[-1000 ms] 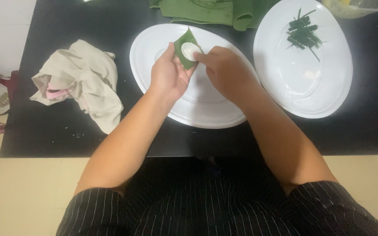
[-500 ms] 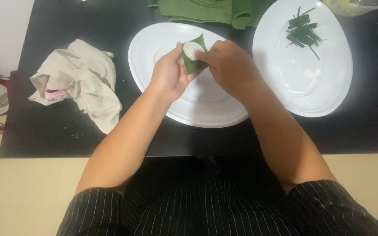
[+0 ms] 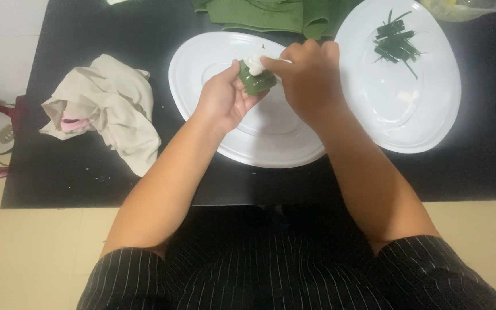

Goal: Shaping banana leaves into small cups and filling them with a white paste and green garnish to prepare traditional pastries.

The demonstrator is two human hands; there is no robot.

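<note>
We hold a small green leaf parcel [image 3: 255,80] with a white filling [image 3: 255,63] showing at its open top, just above the middle of the frame and over the left oval white plate [image 3: 202,69]. We judge the parcel light and soft: the leaf looks pliable and likely to spring open or tear along its fold, and the filling looks moist and sticky, so it is best cupped from below and at the sides, with no hard squeeze near the open mouth. Our left hand [image 3: 222,100] comes in from the lower left, forearm slanting up, its fingers curled round the parcel's left side and base. Our right hand [image 3: 311,80] reaches in from the lower right, wrist bent, knuckles up, its fingers pinched together on the parcel's top at the white filling. In the upper right a second white plate [image 3: 431,115] carries thin green leaf strips [image 3: 396,41]. Folded green leaves [image 3: 271,14] lie at the top edge, and a crumpled beige cloth [image 3: 107,106] rests on the black table [image 3: 58,183] at left.
</note>
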